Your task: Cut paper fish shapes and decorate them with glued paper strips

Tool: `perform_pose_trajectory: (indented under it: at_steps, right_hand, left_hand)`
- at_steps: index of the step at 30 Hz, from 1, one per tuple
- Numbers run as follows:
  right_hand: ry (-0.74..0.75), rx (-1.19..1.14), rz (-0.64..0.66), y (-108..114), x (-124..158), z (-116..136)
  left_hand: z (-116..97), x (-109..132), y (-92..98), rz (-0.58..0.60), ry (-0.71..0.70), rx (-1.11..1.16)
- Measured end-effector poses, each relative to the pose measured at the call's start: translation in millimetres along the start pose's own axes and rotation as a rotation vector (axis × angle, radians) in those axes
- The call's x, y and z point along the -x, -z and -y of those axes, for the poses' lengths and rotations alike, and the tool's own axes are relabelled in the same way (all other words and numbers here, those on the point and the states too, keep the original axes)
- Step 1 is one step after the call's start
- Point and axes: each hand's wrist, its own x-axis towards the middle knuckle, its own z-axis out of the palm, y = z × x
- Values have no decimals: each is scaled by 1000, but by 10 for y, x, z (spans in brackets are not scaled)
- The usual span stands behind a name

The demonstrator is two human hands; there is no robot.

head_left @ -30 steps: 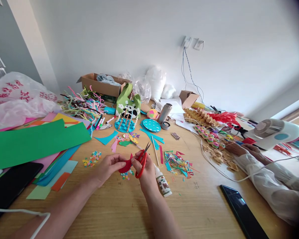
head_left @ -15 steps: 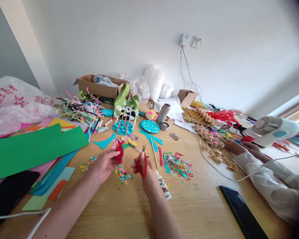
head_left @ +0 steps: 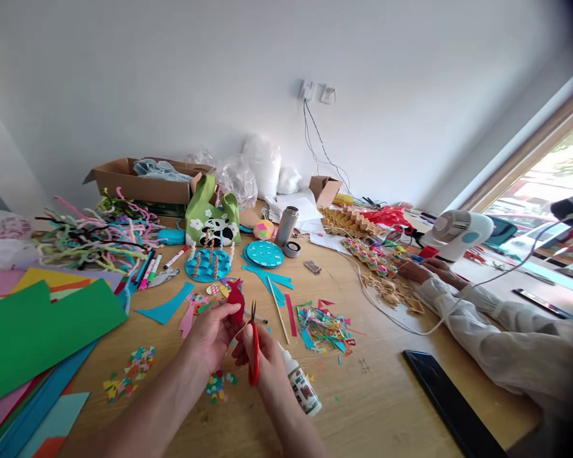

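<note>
Between the thumb and fingers of my left hand (head_left: 214,332) is a red paper cutout (head_left: 237,301), held upright. My right hand (head_left: 259,346) grips a pair of red-handled scissors (head_left: 253,356), with the blades pointing up and almost together. The two hands are close to each other, and the blades stand just right of the red paper. Under my hands lies a pile of coloured paper dots (head_left: 218,385), partly hidden. A white glue bottle (head_left: 302,383) lies beside my right wrist. Beyond my hands are small patterned paper cutouts (head_left: 201,301) and blue paper strips (head_left: 169,304).
Coloured paper sheets (head_left: 52,337) spread over the left side. A heap of paper scraps (head_left: 323,327) lies to the right, with a black phone (head_left: 451,401) farther over. Another person's sleeved arms (head_left: 477,318) rest near a white fan (head_left: 458,232). A steel flask (head_left: 287,226) stands behind.
My view has swung to the right, so most things sit farther left. My hands have come closer together, and the scissors have turned upright beside the red paper.
</note>
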Motion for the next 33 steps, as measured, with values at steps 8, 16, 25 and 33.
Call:
perform_pose_trajectory:
  at_steps: [8,16,25,33]
  right_hand:
    - [-14,84,58,-61,81,-97]
    - [-56,130,26,-66,77,-134]
    - [-24,236,33,-59,70,-141]
    - [-94,83,63,-83,63,-95]
  left_hand:
    - [19,14,40,-93,-40,25]
    - [49,11,72,-142,-54,29]
    - [56,69,29,-143,-50,23]
    - [78,101,5,-166,-46,-11]
